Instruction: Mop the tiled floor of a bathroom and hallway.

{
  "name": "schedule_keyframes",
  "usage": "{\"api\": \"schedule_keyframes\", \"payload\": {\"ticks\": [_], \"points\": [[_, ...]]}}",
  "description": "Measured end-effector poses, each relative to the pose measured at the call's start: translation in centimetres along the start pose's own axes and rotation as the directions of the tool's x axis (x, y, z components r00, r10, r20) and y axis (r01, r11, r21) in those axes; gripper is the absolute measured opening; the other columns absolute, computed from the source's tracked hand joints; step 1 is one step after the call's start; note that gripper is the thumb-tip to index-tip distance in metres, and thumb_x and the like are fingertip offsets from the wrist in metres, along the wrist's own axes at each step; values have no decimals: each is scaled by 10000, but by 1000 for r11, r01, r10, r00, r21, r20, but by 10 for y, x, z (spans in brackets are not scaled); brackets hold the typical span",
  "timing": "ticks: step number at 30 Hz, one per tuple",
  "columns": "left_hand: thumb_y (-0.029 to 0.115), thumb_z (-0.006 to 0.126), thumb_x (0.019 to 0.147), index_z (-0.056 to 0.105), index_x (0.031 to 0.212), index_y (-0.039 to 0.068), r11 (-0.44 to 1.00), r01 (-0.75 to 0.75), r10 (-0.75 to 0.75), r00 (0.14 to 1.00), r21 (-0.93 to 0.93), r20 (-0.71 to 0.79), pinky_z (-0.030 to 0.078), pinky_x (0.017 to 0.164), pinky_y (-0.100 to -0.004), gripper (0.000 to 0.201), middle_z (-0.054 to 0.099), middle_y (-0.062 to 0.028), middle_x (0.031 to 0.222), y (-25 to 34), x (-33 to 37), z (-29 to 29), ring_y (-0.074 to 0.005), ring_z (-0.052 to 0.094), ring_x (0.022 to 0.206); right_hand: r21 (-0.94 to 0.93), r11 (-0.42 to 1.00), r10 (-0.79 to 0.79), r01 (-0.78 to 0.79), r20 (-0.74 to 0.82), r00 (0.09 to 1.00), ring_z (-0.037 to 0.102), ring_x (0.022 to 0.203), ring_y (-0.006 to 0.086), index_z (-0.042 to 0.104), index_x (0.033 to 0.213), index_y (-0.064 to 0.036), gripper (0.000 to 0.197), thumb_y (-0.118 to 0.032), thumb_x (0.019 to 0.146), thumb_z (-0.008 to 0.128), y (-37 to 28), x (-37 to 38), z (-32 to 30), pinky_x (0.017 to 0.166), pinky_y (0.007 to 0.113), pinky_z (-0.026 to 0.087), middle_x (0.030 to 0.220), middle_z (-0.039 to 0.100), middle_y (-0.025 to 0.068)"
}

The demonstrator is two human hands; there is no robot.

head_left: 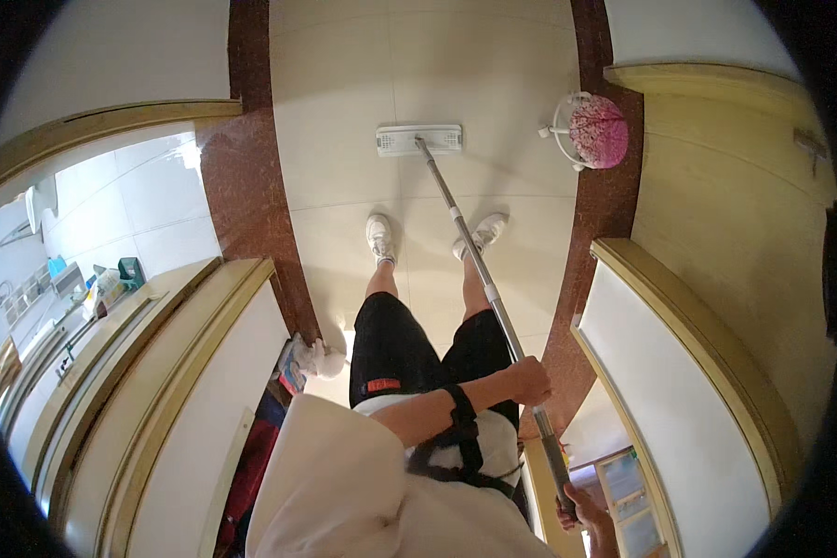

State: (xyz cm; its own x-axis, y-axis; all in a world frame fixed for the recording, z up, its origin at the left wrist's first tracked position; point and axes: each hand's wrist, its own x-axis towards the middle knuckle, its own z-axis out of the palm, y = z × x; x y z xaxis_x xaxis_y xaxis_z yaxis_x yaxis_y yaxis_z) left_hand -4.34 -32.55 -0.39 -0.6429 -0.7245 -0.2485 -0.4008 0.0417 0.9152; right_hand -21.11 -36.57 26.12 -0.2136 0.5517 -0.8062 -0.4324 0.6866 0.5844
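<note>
A flat mop stands on the tiled floor, its long metal pole (pixel 479 265) slanting from near my body up to a pale rectangular mop head (pixel 400 139) ahead of my feet. My left hand (pixel 528 379) is closed round the middle part of the pole; a black strap circles that wrist. Lower down, at the dark grip end (pixel 553 451), my right hand (pixel 581 507) wraps the handle. The head lies flat on the tiles, beyond my white shoes (pixel 381 237).
A small stool with a pink patterned seat (pixel 599 132) and white legs stands by the right wall. A yellow wooden door (pixel 725 167) is behind it. At left, a doorway shows a tiled room with several items. A white bundle (pixel 322 361) sits beside my leg at left.
</note>
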Motion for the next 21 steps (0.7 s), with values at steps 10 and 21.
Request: {"api": "schedule_keyframes", "payload": {"ticks": [10, 21], "points": [[265, 485, 729, 611, 624, 83, 856, 449, -272, 812, 255, -517, 347, 895, -379, 245, 586, -116, 728, -225, -141, -102, -243, 539, 791, -171, 874, -429, 455, 172, 887, 427, 333, 121, 489, 791, -60, 491, -523, 871, 343, -118, 155, 162, 306, 258, 323, 484, 470, 38], [281, 423, 809, 620, 697, 142, 693, 488, -244, 852, 531, -464, 300, 905, -396, 266, 582, -45, 708, -177, -106, 39, -204, 530, 818, 143, 875, -484, 463, 283, 828, 307, 300, 73, 474, 839, -78, 419, -473, 886, 344, 18, 223, 81, 268, 208, 240, 464, 387, -8]]}}
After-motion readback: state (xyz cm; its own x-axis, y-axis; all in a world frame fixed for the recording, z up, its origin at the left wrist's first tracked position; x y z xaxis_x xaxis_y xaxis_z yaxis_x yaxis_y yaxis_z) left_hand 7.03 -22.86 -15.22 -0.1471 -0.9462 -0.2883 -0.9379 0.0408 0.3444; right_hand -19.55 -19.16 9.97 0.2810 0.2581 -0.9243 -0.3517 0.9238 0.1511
